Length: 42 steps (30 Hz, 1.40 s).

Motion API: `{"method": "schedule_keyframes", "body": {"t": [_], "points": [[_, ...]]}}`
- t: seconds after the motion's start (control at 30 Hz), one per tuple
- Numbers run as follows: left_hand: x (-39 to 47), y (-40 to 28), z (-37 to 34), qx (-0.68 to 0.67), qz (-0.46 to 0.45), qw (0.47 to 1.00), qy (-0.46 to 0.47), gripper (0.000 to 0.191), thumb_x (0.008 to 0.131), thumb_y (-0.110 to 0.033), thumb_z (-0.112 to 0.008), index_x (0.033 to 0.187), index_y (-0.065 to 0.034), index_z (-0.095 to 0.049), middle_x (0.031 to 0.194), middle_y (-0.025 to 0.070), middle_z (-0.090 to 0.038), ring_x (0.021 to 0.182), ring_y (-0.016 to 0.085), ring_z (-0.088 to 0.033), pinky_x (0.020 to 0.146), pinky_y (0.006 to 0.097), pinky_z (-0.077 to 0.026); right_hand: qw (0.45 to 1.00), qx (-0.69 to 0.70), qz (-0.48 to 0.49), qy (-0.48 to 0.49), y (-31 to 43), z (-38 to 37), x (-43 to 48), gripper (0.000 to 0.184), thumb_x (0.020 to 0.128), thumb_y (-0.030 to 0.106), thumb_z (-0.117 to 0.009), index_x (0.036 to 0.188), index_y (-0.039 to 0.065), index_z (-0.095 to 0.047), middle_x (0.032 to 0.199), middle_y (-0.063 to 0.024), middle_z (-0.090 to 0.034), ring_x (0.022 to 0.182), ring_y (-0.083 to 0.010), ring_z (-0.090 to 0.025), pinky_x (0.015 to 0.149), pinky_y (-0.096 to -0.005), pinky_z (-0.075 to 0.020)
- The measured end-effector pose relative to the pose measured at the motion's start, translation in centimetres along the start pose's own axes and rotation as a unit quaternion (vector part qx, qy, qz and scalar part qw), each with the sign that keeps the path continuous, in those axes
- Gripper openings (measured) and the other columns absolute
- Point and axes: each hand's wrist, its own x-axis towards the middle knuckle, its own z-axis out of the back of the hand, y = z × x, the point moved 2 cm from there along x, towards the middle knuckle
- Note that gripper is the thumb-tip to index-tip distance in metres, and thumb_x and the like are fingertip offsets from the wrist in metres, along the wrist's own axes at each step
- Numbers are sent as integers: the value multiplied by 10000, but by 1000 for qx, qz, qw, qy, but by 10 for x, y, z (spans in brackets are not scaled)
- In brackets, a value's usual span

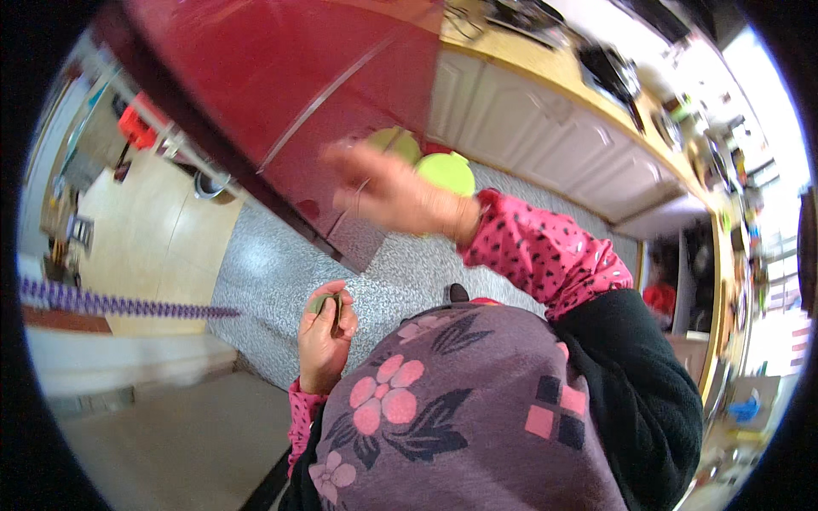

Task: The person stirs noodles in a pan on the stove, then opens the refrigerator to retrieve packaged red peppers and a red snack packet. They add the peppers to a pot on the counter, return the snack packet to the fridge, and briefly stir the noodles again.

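My left hand (324, 335) is curled around a small folded green sponge or cloth (327, 309), low in front of my body; which of the two it is I cannot tell. My right hand (399, 191), blurred, is raised in front of the glossy red refrigerator (358, 70), and I see nothing in it. Whether its fingertips touch the refrigerator door is not clear. A light green round lid or stool top (446, 174) shows just past my right wrist. Both my forearms are in pink spotted sleeve covers.
White cabinets (533, 118) under a wooden counter (543, 67) run along the right, with a stove and pans on top. Speckled grey floor (255, 268) lies below. A purple spiral-like strip (128, 301) hangs at the left, by a doorway; a metal pot (208, 185) stands beyond.
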Motion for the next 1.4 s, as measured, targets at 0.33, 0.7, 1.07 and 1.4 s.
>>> {"method": "schedule_keyframes", "body": {"t": [0.33, 0.7, 1.07, 1.4], "points": [[79, 90, -109, 383, 100, 903, 168, 279, 1120, -168, -450, 1304, -23, -600, 1013, 24, -628, 806, 81, -548, 703, 230, -448, 753, 525, -395, 25, -20, 40, -226, 582, 1060, 506, -555, 1352, 3, -523, 1250, -138, -627, 1103, -254, -654, 886, -370, -602], [120, 287, -341, 620, -152, 564, 524, 550, 863, 88, -513, 1404, -5, -532, 1139, 222, -541, 1062, 443, -586, 900, 480, -502, 654, 609, -312, -321, -11, 206, -407, 445, 1122, 413, -440, 1352, 53, -562, 1291, -85, -640, 1130, -215, -663, 1008, -379, -561], [131, 426, -472, 563, -253, 458, 640, 684, 800, -42, -732, 1452, -29, -527, 1141, 157, -532, 1055, 359, -562, 904, 459, -496, 610, 577, -161, -519, -8, 309, -527, 338, 1115, 324, -492, 1290, 47, -579, 1285, -97, -623, 1180, -205, -622, 1070, -398, -511], [195, 538, -574, 494, -310, 424, 693, 609, 830, -123, -720, 1425, -97, -594, 1290, 142, -540, 1164, 353, -521, 975, 472, -451, 627, 496, -124, -588, -41, 422, -582, 396, 1059, 225, -615, 1385, 34, -499, 1333, -91, -592, 1242, -189, -584, 1092, -379, -476]]}}
